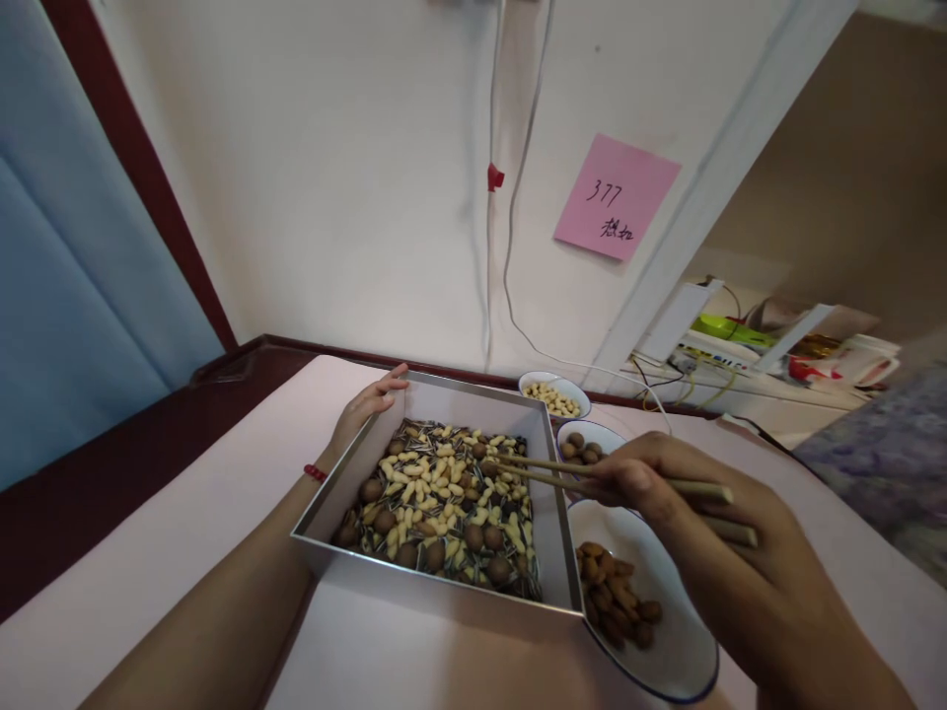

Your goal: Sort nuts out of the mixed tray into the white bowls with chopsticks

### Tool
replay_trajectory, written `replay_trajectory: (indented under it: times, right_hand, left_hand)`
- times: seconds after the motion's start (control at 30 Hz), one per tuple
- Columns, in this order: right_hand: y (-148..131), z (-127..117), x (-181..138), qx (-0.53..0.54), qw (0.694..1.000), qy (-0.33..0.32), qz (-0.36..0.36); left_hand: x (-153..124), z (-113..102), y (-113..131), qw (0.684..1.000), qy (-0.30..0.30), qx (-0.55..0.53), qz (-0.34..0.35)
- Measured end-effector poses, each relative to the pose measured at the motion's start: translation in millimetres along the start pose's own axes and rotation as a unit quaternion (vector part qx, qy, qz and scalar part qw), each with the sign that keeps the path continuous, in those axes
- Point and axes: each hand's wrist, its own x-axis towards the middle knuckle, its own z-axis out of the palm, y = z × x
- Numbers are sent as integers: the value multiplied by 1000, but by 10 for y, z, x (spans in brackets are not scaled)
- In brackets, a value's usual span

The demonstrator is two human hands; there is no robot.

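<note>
A square metal box (473,402) holds a mix of peanuts (418,483), striped sunflower seeds and round brown nuts (436,556). My left hand (368,402) grips the box's far left rim, fingers over the edge. A pair of wooden chopsticks (544,463) is held in my right hand (666,503), above the bowls at the right. Their tips reach over the box's right wall and touch the mix by a round brown nut (489,467); whether they pinch it I cannot tell.
Along the box's right side stand three white bowls: one with peanuts (551,398), one with round nuts (581,449), one with almonds (611,592) and a few round nuts. White cables (510,247) hang on the wall behind. A cluttered shelf (769,365) is at right.
</note>
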Motion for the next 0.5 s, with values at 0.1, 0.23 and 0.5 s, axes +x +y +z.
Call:
replay_trajectory:
  times: [0.1, 0.23, 0.5]
  right_hand:
    - [113, 107, 64, 8, 998, -47, 38]
    - [144, 196, 89, 13, 997, -67, 43]
    - [157, 207, 62, 9, 998, -41, 49]
  left_hand:
    - [-10, 5, 2, 1000, -3, -4, 1]
    - [-27, 12, 1, 1000, -4, -14, 1]
    - [-27, 6, -3, 1000, -6, -16, 0]
